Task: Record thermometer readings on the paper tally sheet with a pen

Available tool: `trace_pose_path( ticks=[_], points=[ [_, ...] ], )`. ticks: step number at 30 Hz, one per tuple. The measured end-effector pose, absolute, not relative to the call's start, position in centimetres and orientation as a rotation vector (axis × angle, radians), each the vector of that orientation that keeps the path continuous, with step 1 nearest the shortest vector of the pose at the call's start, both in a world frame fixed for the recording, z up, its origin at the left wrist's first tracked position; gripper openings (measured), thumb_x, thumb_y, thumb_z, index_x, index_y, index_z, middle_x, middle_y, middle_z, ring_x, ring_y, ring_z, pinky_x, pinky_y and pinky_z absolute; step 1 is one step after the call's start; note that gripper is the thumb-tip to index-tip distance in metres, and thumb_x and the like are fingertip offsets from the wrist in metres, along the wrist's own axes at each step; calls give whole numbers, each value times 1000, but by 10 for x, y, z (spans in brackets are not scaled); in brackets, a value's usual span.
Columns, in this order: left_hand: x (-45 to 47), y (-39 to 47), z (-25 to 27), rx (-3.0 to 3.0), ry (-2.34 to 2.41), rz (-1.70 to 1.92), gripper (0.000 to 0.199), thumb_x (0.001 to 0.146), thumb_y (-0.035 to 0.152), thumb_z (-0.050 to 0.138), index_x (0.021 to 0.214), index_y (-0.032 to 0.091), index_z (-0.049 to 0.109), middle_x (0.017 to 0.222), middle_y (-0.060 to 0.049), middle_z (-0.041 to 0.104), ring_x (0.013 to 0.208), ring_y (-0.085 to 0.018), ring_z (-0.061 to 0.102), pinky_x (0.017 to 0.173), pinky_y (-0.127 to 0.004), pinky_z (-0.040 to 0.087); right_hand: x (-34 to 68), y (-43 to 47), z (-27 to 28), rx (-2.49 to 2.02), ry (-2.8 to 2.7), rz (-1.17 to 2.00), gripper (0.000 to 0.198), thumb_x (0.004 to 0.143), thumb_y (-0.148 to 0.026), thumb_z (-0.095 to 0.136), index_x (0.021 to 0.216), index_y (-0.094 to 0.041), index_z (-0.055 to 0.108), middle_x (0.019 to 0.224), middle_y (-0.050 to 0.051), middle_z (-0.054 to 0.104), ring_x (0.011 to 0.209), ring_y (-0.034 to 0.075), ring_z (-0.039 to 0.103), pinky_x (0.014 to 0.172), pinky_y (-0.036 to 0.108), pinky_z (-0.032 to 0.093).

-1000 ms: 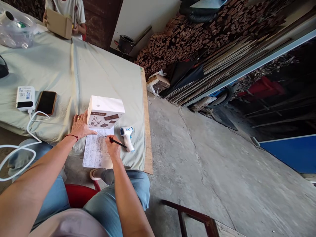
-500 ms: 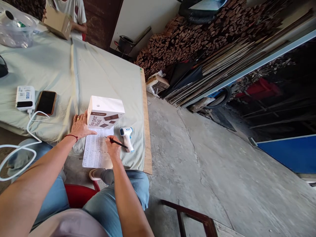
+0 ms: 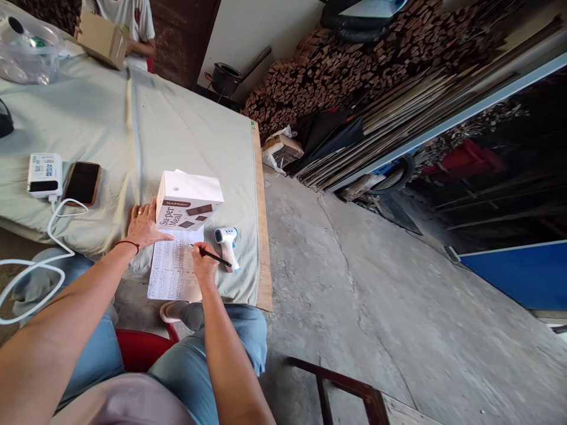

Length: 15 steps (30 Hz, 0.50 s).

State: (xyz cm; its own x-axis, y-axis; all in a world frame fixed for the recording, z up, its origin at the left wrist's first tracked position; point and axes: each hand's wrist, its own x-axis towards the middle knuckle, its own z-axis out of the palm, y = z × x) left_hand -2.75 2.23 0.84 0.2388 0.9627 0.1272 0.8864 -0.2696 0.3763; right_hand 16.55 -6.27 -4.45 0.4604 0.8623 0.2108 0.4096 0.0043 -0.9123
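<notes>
A black pen [image 3: 215, 256] is pinched in my right hand [image 3: 204, 262], its tip down on a sheet of paper [image 3: 170, 271] covered with dense handwriting. My left hand [image 3: 144, 226] lies with fingers spread, the thumb resting across the sheet's upper part and the fingers against the left side of a white box [image 3: 190, 200]. That box reads "Super Meal" and shows brown bars; it stands at the top of the paper. Just right of my right hand, a white and blue infrared thermometer [image 3: 227, 248] lies on the cloth.
The cloth-covered table [image 3: 195, 136] has a wooden edge at right. At left are a phone [image 3: 82, 183], a white power bank [image 3: 45, 174] with a cable [image 3: 59, 227], and a clear plastic tub [image 3: 31, 56]. Across the table, a person holds a cardboard box [image 3: 101, 41].
The pen and my right hand have shifted very slightly on the paper. My left hand and the white box keep their places.
</notes>
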Motion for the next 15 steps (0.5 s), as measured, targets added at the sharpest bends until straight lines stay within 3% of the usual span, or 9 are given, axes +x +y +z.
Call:
trace_pose_path(
  ticks=[10,15],
  points=[
    [-29,23,7,2291,1716,541,126,57,62,80,155,15,18,152,-21,42,142,-39,38,122,-54,17,165,-62,-41,-1597,-1158,491,22,74,-39,52,74,-20,62,66,2,64,62,17,58,65,32,49],
    [-30,23,7,2286,1672,577,108,70,62,69,153,12,22,151,-20,44,141,-38,39,122,-53,17,161,-78,-13,-1536,-947,241,26,85,-42,48,84,-19,60,76,4,64,72,18,60,70,33,51]
  ],
)
